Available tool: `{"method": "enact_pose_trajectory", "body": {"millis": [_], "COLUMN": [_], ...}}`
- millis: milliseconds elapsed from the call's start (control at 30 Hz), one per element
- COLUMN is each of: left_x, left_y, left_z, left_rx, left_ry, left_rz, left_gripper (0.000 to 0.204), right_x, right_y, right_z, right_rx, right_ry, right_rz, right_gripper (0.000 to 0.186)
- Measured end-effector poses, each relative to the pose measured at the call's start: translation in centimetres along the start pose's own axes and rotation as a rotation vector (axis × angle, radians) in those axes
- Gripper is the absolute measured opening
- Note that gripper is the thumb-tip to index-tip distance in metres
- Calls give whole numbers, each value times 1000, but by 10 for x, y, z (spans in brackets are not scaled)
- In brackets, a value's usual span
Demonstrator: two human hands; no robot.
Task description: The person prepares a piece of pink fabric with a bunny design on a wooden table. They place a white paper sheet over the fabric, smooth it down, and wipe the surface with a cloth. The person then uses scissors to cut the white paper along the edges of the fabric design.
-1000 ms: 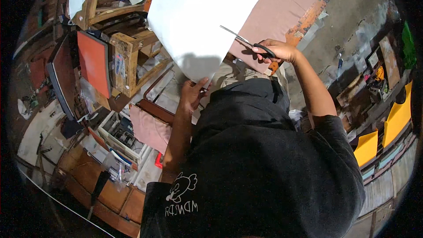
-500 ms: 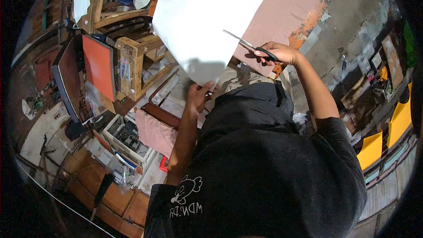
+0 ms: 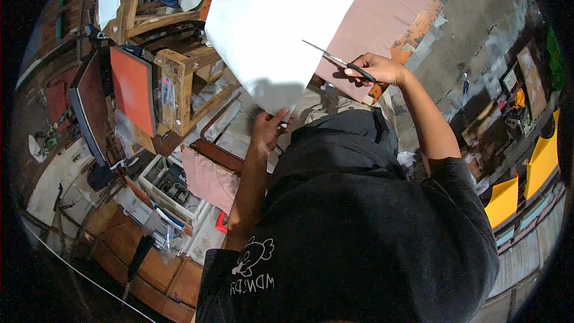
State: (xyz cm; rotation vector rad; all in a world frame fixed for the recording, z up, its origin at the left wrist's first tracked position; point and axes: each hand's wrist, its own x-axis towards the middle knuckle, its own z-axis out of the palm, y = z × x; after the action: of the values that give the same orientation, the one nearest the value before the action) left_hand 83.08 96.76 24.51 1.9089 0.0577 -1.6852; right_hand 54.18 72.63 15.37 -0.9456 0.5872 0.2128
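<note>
A large white sheet [image 3: 287, 18], cloth or paper, lies over the work table and narrows toward me. My left hand [image 3: 272, 128] pinches its near corner, thumb on top. My right hand [image 3: 379, 70] is closed around the black handles of a pair of scissors [image 3: 332, 57]. The blades point left over the sheet's right edge, slightly parted as far as I can see. Under the white sheet, a pink cloth [image 3: 388, 9] covers the table's right side.
The table's worn orange edge [image 3: 412, 39] shows at the right. Left of me are a wooden frame [image 3: 174, 93], an orange-red panel [image 3: 133, 90], a white crate [image 3: 158, 170] of odds and ends, and another pink cloth [image 3: 206, 176]. Yellow sheets [image 3: 502, 200] hang at the lower right.
Very little differs. Both hands keep their holds on the sheet and the scissors, and my right hand has shifted up very slightly.
</note>
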Motion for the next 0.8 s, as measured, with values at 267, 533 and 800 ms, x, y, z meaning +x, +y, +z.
{"method": "enact_pose_trajectory", "body": {"millis": [267,533,800], "left_x": [-2,-11,-2], "left_y": [3,12,1], "left_z": [1,10,1], "left_rx": [5,-63,-65], "left_ry": [0,23,20], "left_rz": [2,22,4], "left_gripper": [25,24,28], "right_x": [0,24,31], "right_y": [-5,-13,-17], "right_z": [-1,-3,-1], "right_rx": [-14,-110,-138], "right_ry": [-3,17,-1], "right_rz": [-28,40,21], "right_gripper": [56,63,63]}}
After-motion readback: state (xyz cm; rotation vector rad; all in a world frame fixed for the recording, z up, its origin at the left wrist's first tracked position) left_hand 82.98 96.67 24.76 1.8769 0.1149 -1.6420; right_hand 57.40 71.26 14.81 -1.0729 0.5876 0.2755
